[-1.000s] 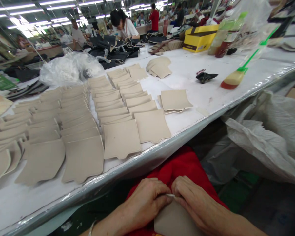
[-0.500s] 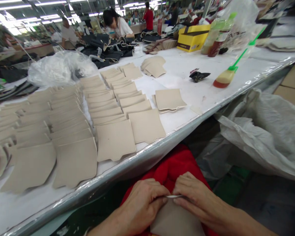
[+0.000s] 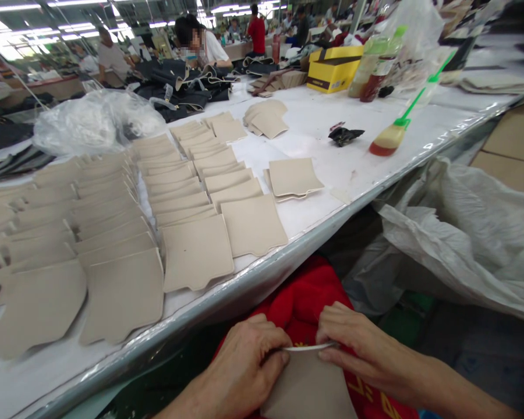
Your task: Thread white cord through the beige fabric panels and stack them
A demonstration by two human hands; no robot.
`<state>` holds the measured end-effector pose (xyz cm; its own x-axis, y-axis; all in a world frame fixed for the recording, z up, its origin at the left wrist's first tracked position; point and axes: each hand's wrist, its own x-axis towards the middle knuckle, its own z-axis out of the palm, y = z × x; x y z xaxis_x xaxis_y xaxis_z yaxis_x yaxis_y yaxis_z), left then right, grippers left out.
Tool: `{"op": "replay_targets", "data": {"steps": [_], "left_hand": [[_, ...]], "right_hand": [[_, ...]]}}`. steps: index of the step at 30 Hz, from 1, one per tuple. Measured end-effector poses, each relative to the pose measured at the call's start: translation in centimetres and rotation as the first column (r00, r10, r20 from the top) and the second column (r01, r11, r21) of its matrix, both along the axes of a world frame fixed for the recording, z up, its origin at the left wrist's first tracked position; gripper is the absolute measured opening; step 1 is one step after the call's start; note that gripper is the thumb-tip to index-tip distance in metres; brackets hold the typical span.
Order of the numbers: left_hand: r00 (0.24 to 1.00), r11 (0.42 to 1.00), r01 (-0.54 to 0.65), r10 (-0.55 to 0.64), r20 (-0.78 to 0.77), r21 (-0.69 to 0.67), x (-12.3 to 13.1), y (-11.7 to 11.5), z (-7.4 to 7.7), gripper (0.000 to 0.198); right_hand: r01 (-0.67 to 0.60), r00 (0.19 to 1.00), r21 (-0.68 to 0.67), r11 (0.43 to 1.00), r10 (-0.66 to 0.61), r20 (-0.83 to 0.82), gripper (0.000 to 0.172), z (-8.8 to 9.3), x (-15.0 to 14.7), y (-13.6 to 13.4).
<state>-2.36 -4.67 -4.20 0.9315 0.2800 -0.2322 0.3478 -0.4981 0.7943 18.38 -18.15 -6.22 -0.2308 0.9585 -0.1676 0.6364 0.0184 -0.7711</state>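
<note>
Over my lap, my left hand (image 3: pixel 248 361) and my right hand (image 3: pixel 353 334) pinch the upper edge of a beige leather-like panel (image 3: pixel 310 384). Thumbs lie on the near face, with fingers curled behind the edge. A pale strip of that edge shows between the two hands. The panel's lower part runs out of the picture. Beneath it lies red cloth (image 3: pixel 305 291) with yellow lettering. On the table in front, rows of similar beige panels (image 3: pixel 196 250) overlap one another, and a small stack (image 3: pixel 294 176) lies to their right.
The white-covered table (image 3: pixel 305 215) has a shiny edge running diagonally before me. On it are a glue bottle (image 3: pixel 386 139) with a green nozzle, black scrap (image 3: pixel 346 136), a yellow box (image 3: pixel 334 70) and clear plastic (image 3: pixel 100 119). A whitish sack (image 3: pixel 463 233) hangs at right. People work further back.
My right hand has slid a little to the right along the panel's edge and my left slightly left, so more edge shows between them. The view has shifted slightly.
</note>
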Motion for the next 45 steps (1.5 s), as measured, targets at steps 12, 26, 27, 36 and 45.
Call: {"op": "replay_targets", "data": {"steps": [12, 26, 27, 36, 45], "left_hand": [[0.997, 0.994, 0.074, -0.077, 0.029, 0.075, 1.1, -1.1, -1.1, 0.02], [0.982, 0.974, -0.188, 0.189, -0.002, -0.125, -2.1, 1.3, 0.1, 0.015], [0.981, 0.975, -0.192, 0.195, 0.019, -0.115, -2.1, 1.3, -0.1, 0.016], [0.981, 0.978, -0.186, 0.19, 0.042, -0.09, -1.3, 1.3, -0.8, 0.01], [0.979, 0.994, -0.089, 0.076, 0.19, 0.063, -0.4, 2.0, -3.8, 0.029]], "right_hand": [[-0.038, 0.999, 0.076, 0.996, 0.036, 0.032, 0.032, 0.2, 0.5, -0.7], [0.089, 0.994, 0.193, 0.977, -0.098, 0.04, 0.03, -2.2, 1.0, -1.9], [0.096, 0.994, 0.201, 0.975, -0.105, 0.038, 0.03, -2.2, 1.1, -1.9], [0.001, 0.984, 0.252, 0.968, -0.045, 0.17, 0.025, 0.2, 0.5, 0.4], [-0.121, 0.935, 0.372, 0.92, -0.02, 0.354, 0.066, -4.8, -3.5, 3.3]]}}
